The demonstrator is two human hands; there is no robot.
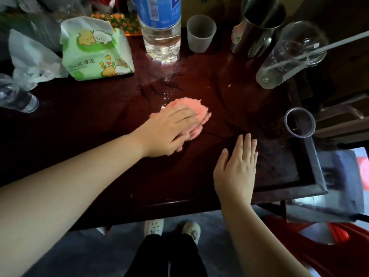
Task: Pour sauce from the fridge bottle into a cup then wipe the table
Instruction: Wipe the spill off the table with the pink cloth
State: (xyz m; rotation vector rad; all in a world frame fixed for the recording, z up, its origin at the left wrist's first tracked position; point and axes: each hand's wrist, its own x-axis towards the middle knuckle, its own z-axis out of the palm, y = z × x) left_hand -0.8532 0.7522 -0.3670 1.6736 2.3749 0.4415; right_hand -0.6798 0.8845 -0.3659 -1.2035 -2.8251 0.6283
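My left hand (169, 130) presses flat on a pink fluffy cloth (191, 108) in the middle of the dark red-brown table (99, 136). A wet patch with drops (165, 84) glistens just beyond the cloth. My right hand (237, 168) rests flat on the table near its front right, fingers together, holding nothing. A small translucent plastic cup (200, 33) stands at the back. A dark cup (299, 122) stands at the right edge. No sauce bottle can be made out.
A large water bottle (159, 31) with a blue label stands at the back. A green tissue pack (95, 50) and crumpled white bags (34, 58) lie at the left. A steel tumbler (257, 27) and a tall clear cup with a straw (289, 54) stand back right.
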